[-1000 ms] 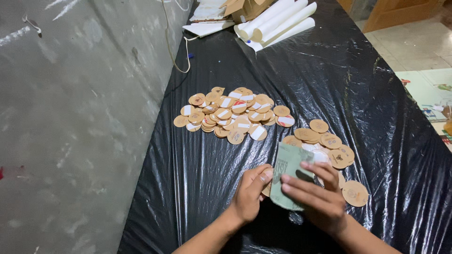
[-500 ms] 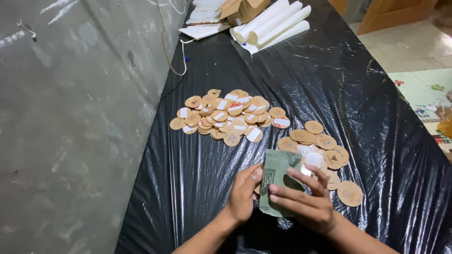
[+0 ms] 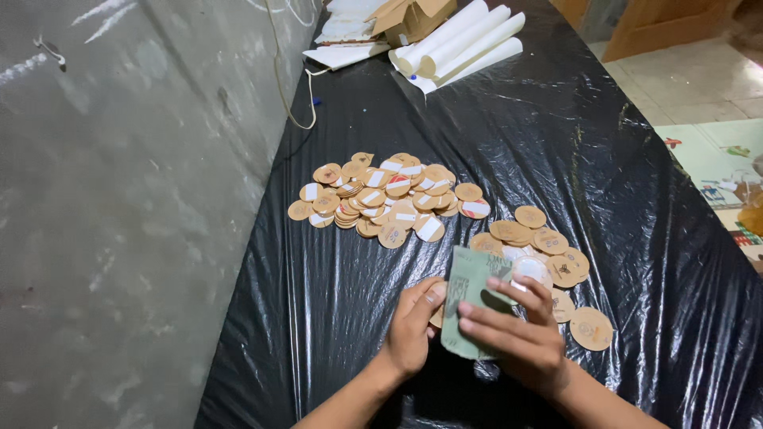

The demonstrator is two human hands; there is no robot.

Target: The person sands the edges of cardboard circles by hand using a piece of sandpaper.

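Held a green card point(image 3: 469, 298) between both hands near the table's front edge: left hand point(image 3: 413, 330) with thumb and fingers pinched on its left side, right hand point(image 3: 517, 334) with fingers spread flat over it, tips by a clear disc point(image 3: 531, 270). Best kept low and flat (brown discs point(image 3: 548, 242) just beside, bigger pile point(image 3: 389, 199) beyond). Bare black sheet point(image 3: 620, 159) right; wall point(image 3: 119, 199) close left.

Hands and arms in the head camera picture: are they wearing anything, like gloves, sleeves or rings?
No gloves. The left hand and the right hand are both bare, and the forearms are bare right down to the bottom edge of the picture, so no sleeves show. No watch, bracelet or ring can be seen on the wrists or fingers. The fingernails look short and plain.
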